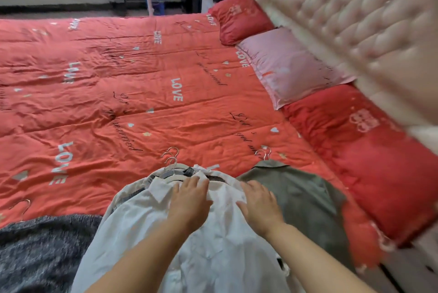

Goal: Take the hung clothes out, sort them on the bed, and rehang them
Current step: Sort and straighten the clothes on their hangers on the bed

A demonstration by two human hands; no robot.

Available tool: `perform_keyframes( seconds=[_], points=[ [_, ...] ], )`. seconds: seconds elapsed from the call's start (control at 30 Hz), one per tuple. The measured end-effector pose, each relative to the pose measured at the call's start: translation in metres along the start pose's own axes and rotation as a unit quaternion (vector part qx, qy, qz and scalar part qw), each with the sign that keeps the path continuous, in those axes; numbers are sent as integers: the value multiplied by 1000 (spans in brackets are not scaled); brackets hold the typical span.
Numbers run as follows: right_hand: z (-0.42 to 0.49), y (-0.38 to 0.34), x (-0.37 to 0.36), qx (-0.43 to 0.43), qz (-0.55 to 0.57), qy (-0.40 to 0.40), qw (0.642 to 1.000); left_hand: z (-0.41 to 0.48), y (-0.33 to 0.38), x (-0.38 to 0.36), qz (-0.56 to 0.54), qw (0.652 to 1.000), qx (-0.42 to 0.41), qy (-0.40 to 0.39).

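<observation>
1. The step in hand was judged to be the sorting stage. The white shirt (213, 257) was laid at the lower centre of the frame, topmost on a stack of garments on hangers, upon the red quilt (142, 79) of the bed.
2. An olive jacket (301, 195) was placed just right of the stack, its edge meeting the shirt. A dark grey fuzzy garment (42, 252) was spread at the lower left.
3. The stack's hanger hooks (171, 157) were pointed toward the upper part of the frame, bunched together. The jacket's hook (264, 154) was aligned the same way.
4. For a clean result, the shirt should be smoothed outward from the collar with flat palms. It should be lifted by its own hanger only, so that the garments beneath are not dragged along.
5. The hooks should be kept facing one direction, so that rehanging is made easier.
6. The left hand (189, 200) was laid flat on the shirt just below the collar, with fingers extended and close together. Nothing was gripped.
7. The right hand (259, 205) was laid flat on the shirt's right shoulder area, beside the jacket, with fingers extended and slightly spread. Nothing was gripped.
8. Whether light pressure was applied by either palm could not be told.
</observation>
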State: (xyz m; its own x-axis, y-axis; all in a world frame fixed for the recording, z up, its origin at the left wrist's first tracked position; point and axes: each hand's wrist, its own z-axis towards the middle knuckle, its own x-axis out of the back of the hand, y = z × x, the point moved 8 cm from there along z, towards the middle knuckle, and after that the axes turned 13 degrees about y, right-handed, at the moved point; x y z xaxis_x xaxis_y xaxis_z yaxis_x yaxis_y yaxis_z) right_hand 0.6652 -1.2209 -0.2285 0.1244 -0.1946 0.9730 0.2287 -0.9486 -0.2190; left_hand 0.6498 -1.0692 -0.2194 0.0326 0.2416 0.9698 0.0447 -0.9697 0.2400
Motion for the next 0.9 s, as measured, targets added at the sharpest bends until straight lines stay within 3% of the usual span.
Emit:
perform_keyframes(
  seconds=[0.2, 0.4, 0.67, 0.9],
  points=[
    [-36, 70, 42, -57, -20, 17, 998, -10, 73, 7, -12, 998, -67, 1],
    [-12, 149, 44, -71, -32, 4, 997, 21, 114, -17, 14, 998, -67, -14],
    [83, 244, -17, -29, -22, -56, 998, 121, 158, -106, 35, 998, -1, -52],
    [169, 285, -99, 12, -56, -64, 996, 183, 140, -203, 60, 991, 53, -108]
  ],
)
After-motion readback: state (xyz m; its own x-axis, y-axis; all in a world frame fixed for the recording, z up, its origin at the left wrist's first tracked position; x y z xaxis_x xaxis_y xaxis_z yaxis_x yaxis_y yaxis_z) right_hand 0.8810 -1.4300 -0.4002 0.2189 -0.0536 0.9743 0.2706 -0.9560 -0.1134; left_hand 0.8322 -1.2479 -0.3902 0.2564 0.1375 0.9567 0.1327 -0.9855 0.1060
